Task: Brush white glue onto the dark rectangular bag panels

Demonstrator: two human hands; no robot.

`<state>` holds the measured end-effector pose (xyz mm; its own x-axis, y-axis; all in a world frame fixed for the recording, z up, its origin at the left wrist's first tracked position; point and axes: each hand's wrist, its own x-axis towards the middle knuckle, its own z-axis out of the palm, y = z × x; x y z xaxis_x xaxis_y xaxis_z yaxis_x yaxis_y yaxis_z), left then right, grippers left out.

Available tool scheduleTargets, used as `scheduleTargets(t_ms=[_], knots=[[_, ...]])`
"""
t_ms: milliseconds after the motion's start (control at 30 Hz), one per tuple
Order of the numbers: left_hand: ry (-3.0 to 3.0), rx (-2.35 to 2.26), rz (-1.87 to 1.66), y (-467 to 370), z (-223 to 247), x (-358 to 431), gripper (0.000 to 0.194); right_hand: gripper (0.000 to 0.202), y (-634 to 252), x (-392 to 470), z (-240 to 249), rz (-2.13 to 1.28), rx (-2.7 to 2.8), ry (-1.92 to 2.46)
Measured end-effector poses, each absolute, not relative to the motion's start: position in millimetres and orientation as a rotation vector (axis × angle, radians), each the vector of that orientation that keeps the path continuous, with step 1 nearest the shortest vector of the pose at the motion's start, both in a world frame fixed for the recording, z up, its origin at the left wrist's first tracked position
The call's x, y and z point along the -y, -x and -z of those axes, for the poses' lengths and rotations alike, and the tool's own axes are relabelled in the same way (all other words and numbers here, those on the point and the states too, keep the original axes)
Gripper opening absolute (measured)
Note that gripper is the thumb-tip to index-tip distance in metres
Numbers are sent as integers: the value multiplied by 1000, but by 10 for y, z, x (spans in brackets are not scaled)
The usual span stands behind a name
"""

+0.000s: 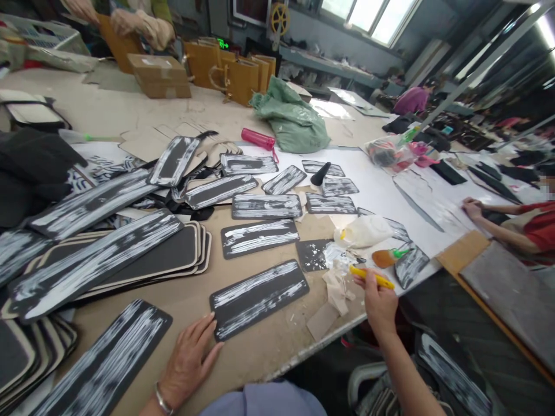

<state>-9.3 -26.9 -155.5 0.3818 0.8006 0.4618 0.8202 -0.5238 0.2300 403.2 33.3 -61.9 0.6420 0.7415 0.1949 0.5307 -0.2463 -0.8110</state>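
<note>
My left hand [188, 361] lies flat on the table, its fingertips touching the near left corner of a black rounded panel [259, 297] streaked with white glue. My right hand [378, 300] is closed around a yellow-handled brush [372, 277] near the table's front edge. Just beyond it lie a white glue bottle [363, 230] on its side and a second brush with a green handle [390, 256]. Scraps of paper [336, 289] sit between my hands.
Several more glue-streaked black panels [259, 236] cover the table, with a stack [130, 263] at left. A green bag [291, 118], a pink bottle [258, 138] and brown boxes [159, 75] stand farther back. Another person's arms [498, 222] rest at right; another person's hands [139, 26] work far left.
</note>
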Motion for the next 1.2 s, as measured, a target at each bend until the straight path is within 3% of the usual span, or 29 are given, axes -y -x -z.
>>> scheduleTargets(t_ms=[200,467,767,867,967,1067,1200], knots=[[2560,1479,726,76,1566,254,31,52,-4608,-763,937,-69,1331,1935],[2543,1443,629,67,1588,244,33,48,-4695,-1097,1270,-34,1568,1813],[2600,1621,634,13,1509,301,31,46,-4405,-778,1046,-48,1522,1809],[2616,1672,674,14,1495,307,32,49,-4135,-524,810,-264,1391,1857],[2627,1720,755,31,1484,321,33,47,-3705,-265,688,-726,1172,1768],[2645,1740,840,58,1488,343,34,40,-3219,-58,745,-1074,960,1621],[2662,1764,909,95,1530,365,33,39,-2617,111,890,-1295,932,1549]])
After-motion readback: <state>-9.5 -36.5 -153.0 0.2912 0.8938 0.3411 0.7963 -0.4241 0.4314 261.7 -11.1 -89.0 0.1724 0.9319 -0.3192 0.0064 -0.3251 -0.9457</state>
